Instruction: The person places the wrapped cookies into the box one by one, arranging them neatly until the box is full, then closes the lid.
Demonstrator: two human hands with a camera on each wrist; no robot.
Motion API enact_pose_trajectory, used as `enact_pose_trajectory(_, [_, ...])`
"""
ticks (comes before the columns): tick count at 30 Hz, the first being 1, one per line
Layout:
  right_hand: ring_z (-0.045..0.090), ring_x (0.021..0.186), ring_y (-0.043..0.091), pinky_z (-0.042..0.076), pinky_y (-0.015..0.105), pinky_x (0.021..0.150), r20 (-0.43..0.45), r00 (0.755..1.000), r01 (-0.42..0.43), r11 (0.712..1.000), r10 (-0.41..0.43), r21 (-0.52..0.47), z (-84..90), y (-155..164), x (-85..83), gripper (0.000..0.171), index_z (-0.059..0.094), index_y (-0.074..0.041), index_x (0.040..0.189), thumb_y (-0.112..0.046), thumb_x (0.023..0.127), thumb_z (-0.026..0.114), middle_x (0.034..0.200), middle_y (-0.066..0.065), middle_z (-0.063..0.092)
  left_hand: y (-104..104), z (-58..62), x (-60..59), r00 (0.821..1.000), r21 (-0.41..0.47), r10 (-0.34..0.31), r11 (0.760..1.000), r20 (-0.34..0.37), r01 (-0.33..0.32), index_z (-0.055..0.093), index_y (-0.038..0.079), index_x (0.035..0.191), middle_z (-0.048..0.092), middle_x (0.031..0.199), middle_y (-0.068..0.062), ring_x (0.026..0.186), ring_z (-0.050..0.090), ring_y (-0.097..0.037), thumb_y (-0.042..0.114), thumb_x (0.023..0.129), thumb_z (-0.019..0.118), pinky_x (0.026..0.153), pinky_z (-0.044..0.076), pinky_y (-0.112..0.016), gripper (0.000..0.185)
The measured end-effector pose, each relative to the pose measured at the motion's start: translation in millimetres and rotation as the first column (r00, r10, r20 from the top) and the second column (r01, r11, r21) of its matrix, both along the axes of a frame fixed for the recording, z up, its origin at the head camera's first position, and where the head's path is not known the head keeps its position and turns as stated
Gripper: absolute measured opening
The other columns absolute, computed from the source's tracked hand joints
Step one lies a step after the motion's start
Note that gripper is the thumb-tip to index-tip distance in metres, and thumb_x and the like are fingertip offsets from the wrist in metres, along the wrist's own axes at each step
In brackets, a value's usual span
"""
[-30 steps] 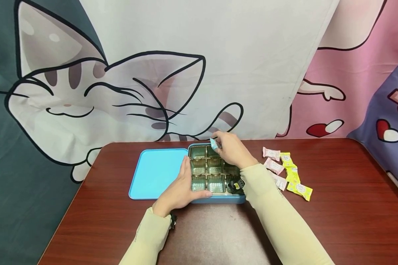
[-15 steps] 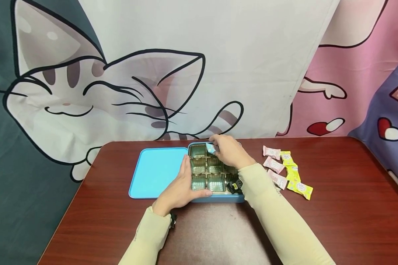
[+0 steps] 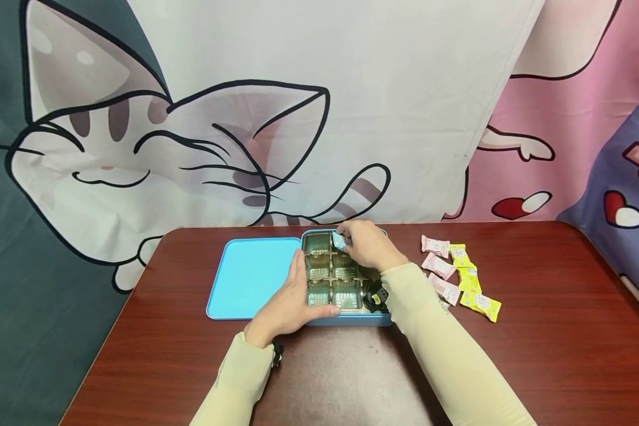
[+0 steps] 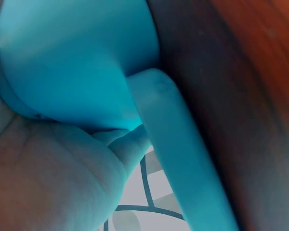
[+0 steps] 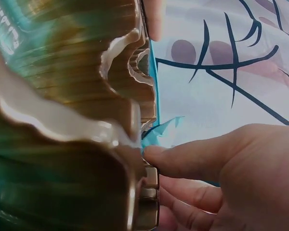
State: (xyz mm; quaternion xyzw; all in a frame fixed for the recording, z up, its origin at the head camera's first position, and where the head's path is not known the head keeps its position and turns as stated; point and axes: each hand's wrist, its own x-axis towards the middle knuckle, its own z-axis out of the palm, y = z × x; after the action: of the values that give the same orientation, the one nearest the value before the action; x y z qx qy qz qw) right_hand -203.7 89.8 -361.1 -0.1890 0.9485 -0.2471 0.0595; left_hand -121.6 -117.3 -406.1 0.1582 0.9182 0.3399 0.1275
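A blue tin (image 3: pixel 351 320) with a gold-green compartment tray (image 3: pixel 332 267) sits at the table's back edge. My left hand (image 3: pixel 283 303) lies against its near left corner, fingers straight along the left side and thumb stretched over the front rim. In the left wrist view the palm (image 4: pixel 58 178) presses the tin's blue wall (image 4: pixel 77 57). Over the tray's back row, my right hand (image 3: pixel 373 244) pinches a small blue-wrapped candy (image 3: pixel 339 241). The right wrist view shows the thumb (image 5: pixel 192 156) on the blue wrapper (image 5: pixel 166 133) at a compartment. The tray's right column is partly hidden by the right arm.
The blue lid (image 3: pixel 250 278) lies flat, left of the tin. To the right are several pink candies (image 3: pixel 439 265) and yellow candies (image 3: pixel 481 304), some partly behind the right sleeve (image 3: pixel 431 313). A printed cloth (image 3: pixel 404 118) hangs behind the brown table (image 3: pixel 564 331).
My right hand has come down and slightly left with the blue candy, from above the tin's back edge to the back-row compartment. The left hand has stayed at the tin.
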Motion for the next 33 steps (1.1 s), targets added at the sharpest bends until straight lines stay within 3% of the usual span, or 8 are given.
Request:
enact_pose_trajectory(10, [0.067, 0.107, 0.029, 0.053, 0.044, 0.09, 0.017, 0.999, -0.038, 0.999, 0.038, 0.017, -0.4, -0.3, 1.8, 0.034, 0.064, -0.001, 0.131, -0.009, 0.099, 0.063, 0.119, 0.015, 0.07, 0.0, 0.0, 0.5, 1.0, 0.0, 0.005, 1.0, 0.006, -0.005, -0.016, 0.005, 0.158, -0.02, 0.166, -0.014, 0.152, -0.003, -0.023, 0.061, 0.081, 0.077, 0.118, 0.024, -0.045, 0.132])
enact_pose_trajectory(22, [0.066, 0.111, 0.028, 0.053, 0.041, 0.09, 0.035, 0.998, -0.055, 0.998, 0.054, 0.039, 2.5, -0.8, 3.2, 0.034, 0.065, -0.004, 0.131, -0.005, 0.098, 0.062, 0.123, 0.014, 0.069, -0.3, -0.7, -0.1, 1.0, -0.004, 0.003, 1.0, 0.004, -0.003, -0.016, 0.005, 0.158, -0.02, 0.166, -0.013, 0.152, -0.003, -0.024, 0.062, 0.081, 0.076, 0.118, 0.025, -0.045, 0.133])
enact_pose_trajectory(30, [0.066, 0.099, 0.023, 0.051, 0.04, 0.082, 0.026, 0.999, -0.039, 0.998, 0.038, 0.046, 4.8, -1.0, 5.2, 0.038, 0.065, -0.007, 0.133, -0.009, 0.096, 0.064, 0.127, 0.013, 0.067, -0.5, -0.5, 0.2, 1.0, 0.008, 0.007, 1.0, 0.01, -0.007, -0.016, 0.006, 0.158, -0.02, 0.166, -0.013, 0.152, -0.002, -0.024, 0.061, 0.081, 0.077, 0.118, 0.025, -0.045, 0.133])
enact_pose_trajectory(33, [0.065, 0.108, 0.026, 0.052, 0.044, 0.089, 0.009, 1.0, -0.03, 0.998, 0.029, 0.055, 8.3, -1.2, 7.1, 0.038, 0.065, -0.009, 0.134, -0.012, 0.095, 0.067, 0.128, 0.013, 0.067, -0.7, -0.3, 0.0, 1.0, 0.007, 0.007, 1.0, 0.014, -0.007, -0.016, 0.005, 0.158, -0.02, 0.166, -0.013, 0.152, 0.0, -0.025, 0.062, 0.081, 0.077, 0.118, 0.025, -0.046, 0.133])
